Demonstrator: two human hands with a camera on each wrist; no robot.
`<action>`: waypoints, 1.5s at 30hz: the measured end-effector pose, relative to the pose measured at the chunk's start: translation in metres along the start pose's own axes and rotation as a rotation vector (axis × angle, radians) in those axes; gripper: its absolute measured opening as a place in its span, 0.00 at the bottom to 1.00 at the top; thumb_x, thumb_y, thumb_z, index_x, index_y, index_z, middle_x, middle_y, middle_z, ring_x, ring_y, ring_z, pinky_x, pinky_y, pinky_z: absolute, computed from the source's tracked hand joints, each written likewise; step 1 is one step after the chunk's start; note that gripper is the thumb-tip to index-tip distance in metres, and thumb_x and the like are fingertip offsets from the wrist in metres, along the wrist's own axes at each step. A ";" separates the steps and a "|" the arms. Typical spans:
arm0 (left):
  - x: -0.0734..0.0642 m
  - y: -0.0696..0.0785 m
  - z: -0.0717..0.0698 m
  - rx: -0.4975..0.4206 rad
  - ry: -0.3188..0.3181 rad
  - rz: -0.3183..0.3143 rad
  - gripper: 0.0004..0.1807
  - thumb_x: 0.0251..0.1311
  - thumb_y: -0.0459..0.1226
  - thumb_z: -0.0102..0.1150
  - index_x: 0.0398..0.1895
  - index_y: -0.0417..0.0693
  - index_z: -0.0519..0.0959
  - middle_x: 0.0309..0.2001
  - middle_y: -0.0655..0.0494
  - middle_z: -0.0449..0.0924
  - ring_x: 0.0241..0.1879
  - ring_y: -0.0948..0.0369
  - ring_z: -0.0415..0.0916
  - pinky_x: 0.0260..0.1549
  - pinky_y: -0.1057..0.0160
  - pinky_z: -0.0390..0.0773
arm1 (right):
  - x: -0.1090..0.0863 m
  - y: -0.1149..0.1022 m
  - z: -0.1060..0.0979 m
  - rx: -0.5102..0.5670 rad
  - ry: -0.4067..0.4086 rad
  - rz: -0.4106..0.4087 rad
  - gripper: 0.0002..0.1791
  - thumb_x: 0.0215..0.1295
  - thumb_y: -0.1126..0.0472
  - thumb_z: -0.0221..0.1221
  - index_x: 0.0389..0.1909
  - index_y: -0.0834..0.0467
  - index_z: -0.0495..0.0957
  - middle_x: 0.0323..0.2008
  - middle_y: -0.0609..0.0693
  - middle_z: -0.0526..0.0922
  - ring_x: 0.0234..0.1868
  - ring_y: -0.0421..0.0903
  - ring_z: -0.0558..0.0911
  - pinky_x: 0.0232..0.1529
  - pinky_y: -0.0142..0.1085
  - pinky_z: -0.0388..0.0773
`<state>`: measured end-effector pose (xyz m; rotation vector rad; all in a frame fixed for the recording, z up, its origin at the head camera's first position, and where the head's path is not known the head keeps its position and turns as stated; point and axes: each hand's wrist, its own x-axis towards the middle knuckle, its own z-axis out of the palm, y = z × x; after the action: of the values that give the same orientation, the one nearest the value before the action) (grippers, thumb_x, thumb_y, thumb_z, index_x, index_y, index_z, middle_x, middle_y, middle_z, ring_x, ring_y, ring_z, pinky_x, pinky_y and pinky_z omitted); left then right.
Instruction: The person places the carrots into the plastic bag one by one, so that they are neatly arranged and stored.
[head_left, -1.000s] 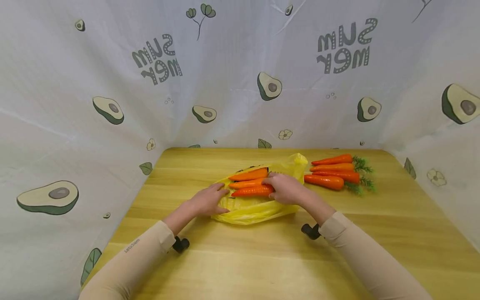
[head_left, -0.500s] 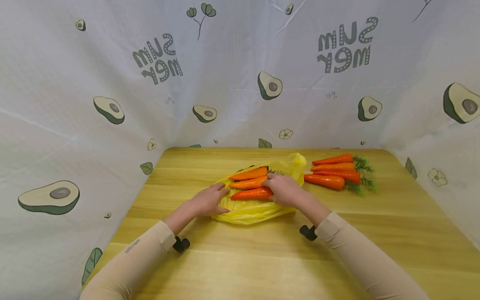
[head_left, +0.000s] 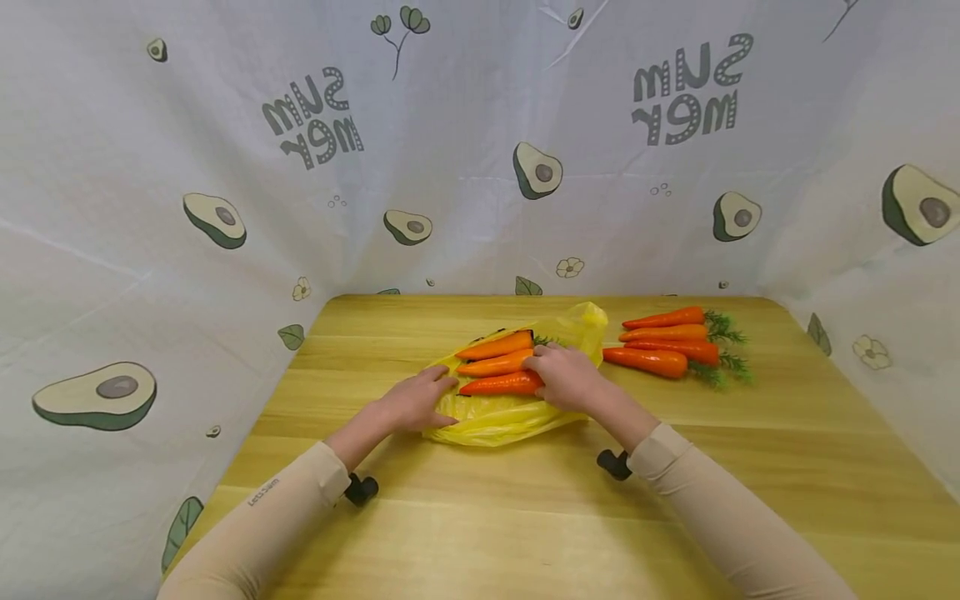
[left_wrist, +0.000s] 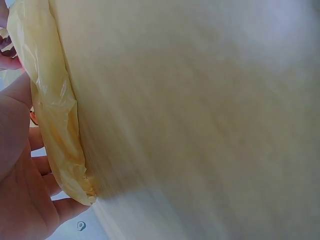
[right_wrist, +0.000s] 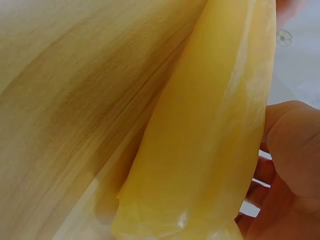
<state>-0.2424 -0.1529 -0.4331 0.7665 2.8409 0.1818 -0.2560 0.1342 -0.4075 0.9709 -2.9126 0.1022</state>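
Observation:
Three orange carrots lie side by side on a spread yellow plastic bag [head_left: 491,432] in the head view: a back carrot [head_left: 495,345], a middle carrot [head_left: 497,365] and a redder front carrot [head_left: 501,384]. My left hand [head_left: 417,402] rests at the bag's left end, fingers spread near the carrot tips. Behind the bag's edge, the left wrist view shows the left fingers [left_wrist: 42,165] fairly straight. My right hand [head_left: 567,379] grips the front carrot by its thick end, its fingers over the crowns. Leafy tops there are mostly hidden. The bag blocks much of the right wrist view.
Several more carrots [head_left: 667,332] with green tops lie in a group right of the bag. Beneath everything is a wooden table [head_left: 480,517]. A white curtain [head_left: 465,100] printed with avocados hangs behind and along the sides.
The front carrot has shifted slightly left, and its tip dipped and rose a little. The middle and back carrots show more clearly apart. My left hand stays in place; my right has edged left.

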 end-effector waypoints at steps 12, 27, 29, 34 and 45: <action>-0.002 -0.002 0.000 0.001 -0.007 0.014 0.41 0.64 0.58 0.62 0.73 0.47 0.68 0.77 0.40 0.57 0.74 0.45 0.60 0.71 0.47 0.65 | 0.004 -0.006 -0.001 0.042 -0.019 -0.004 0.23 0.57 0.56 0.74 0.54 0.55 0.84 0.51 0.54 0.83 0.52 0.55 0.82 0.51 0.51 0.82; 0.002 -0.006 0.000 -0.011 -0.044 0.025 0.41 0.65 0.58 0.61 0.76 0.49 0.64 0.78 0.42 0.54 0.75 0.46 0.60 0.71 0.48 0.65 | 0.006 -0.009 0.003 0.056 0.002 0.001 0.21 0.57 0.54 0.73 0.51 0.55 0.85 0.47 0.52 0.83 0.48 0.51 0.80 0.47 0.47 0.82; 0.001 -0.006 -0.001 -0.013 -0.044 0.027 0.41 0.65 0.58 0.61 0.76 0.49 0.64 0.78 0.42 0.54 0.74 0.46 0.60 0.71 0.48 0.65 | 0.007 -0.008 0.004 0.053 0.013 -0.001 0.20 0.57 0.55 0.73 0.51 0.55 0.86 0.46 0.52 0.83 0.48 0.51 0.80 0.47 0.47 0.82; 0.001 -0.006 -0.002 -0.026 -0.043 0.037 0.40 0.65 0.56 0.62 0.75 0.47 0.65 0.78 0.41 0.55 0.73 0.44 0.62 0.70 0.47 0.66 | 0.008 -0.007 0.005 0.046 0.022 -0.008 0.20 0.57 0.55 0.73 0.50 0.54 0.86 0.46 0.51 0.83 0.46 0.50 0.80 0.46 0.46 0.82; 0.000 -0.006 -0.005 -0.023 -0.052 0.048 0.40 0.66 0.56 0.62 0.75 0.47 0.65 0.78 0.40 0.54 0.73 0.44 0.61 0.70 0.46 0.66 | 0.002 -0.012 -0.008 0.089 0.037 -0.048 0.20 0.57 0.58 0.72 0.51 0.56 0.85 0.46 0.52 0.83 0.46 0.51 0.81 0.48 0.47 0.82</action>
<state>-0.2467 -0.1580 -0.4293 0.8231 2.7680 0.1985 -0.2499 0.1244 -0.3993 1.0396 -2.8711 0.2468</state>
